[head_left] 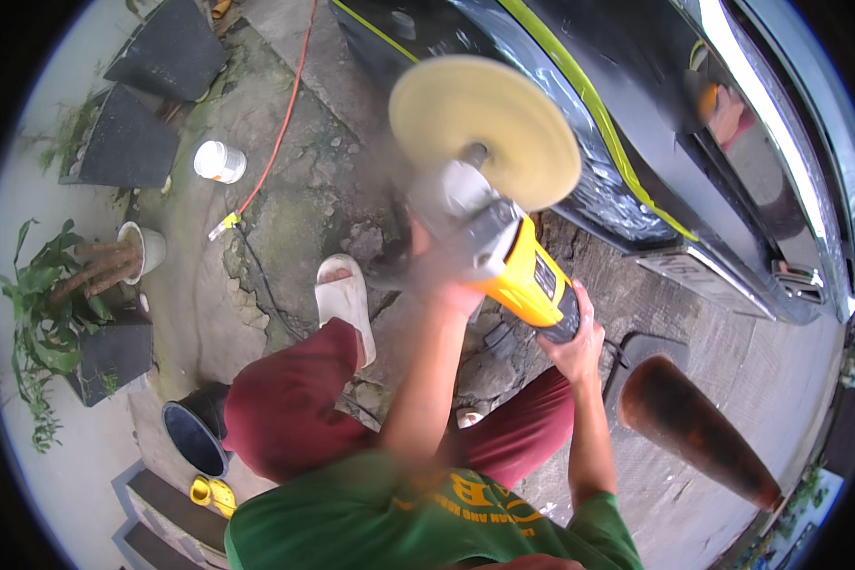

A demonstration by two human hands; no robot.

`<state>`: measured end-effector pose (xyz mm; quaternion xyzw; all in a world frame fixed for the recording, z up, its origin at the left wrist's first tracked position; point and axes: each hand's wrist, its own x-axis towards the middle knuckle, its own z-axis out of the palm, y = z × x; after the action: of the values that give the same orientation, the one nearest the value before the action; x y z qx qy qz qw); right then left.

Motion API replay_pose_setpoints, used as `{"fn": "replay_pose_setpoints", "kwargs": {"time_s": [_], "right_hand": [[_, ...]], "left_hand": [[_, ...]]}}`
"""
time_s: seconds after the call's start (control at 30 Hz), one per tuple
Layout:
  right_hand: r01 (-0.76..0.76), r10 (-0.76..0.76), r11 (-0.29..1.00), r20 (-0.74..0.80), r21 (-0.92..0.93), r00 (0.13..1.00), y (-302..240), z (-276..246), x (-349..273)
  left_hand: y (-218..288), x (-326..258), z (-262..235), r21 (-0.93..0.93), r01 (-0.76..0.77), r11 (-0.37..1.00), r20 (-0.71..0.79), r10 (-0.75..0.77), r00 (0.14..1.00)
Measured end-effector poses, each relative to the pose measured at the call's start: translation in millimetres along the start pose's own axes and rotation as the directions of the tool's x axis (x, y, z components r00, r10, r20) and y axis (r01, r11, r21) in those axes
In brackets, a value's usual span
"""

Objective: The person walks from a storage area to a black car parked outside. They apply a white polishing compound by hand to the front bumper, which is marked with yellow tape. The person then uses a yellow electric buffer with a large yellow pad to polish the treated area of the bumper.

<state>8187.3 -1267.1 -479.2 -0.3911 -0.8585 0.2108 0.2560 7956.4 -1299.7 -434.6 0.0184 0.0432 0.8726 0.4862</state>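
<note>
Cracked concrete [299, 218] beneath yellow polisher [525, 278]

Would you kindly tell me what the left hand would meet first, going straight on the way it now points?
Probably the grey head of the yellow polisher, which the left hand seems to grip; the round pad looks beyond it, though blur makes depth unclear.

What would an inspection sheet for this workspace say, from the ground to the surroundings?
Surface: rough, cracked concrete.
Tool: yellow polisher, its disc blurred; contact with the car unclear.
Car: yellow-green tape on it.
Clutter: white tub, black bucket, cone.
Hands: right hand grips the polisher's rear; left hand, blurred, is near its head.
Cables: orange cord meets black cable at a yellow connector.
Surroundings: plant and dark pots by the pale wall.
</note>
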Motion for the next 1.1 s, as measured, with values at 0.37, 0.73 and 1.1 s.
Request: {"fn": "replay_pose_setpoints", "kwargs": {"time_s": [0.37,0.73,1.1], "right_hand": [[-0.179,0.175,0.983,0.123,0.027,0.977,-68.6,35.6,40.4],[-0.194,0.193,0.980,0.023,0.033,0.981,-85.2,27.8,18.5],[-0.228,0.225,0.973,0.062,0.043,0.972,-95.6,38.0,26.4]], "left_hand": [[65.4,39.9,-53.1,0.152,0.051,0.987,-0.041,-0.045,0.998],[57.4,29.6,-39.7,0.117,0.012,0.993,-0.245,0.017,0.969],[74.6,36.8,-45.3,0.162,0.042,0.986,-0.213,-0.006,0.977]]}}
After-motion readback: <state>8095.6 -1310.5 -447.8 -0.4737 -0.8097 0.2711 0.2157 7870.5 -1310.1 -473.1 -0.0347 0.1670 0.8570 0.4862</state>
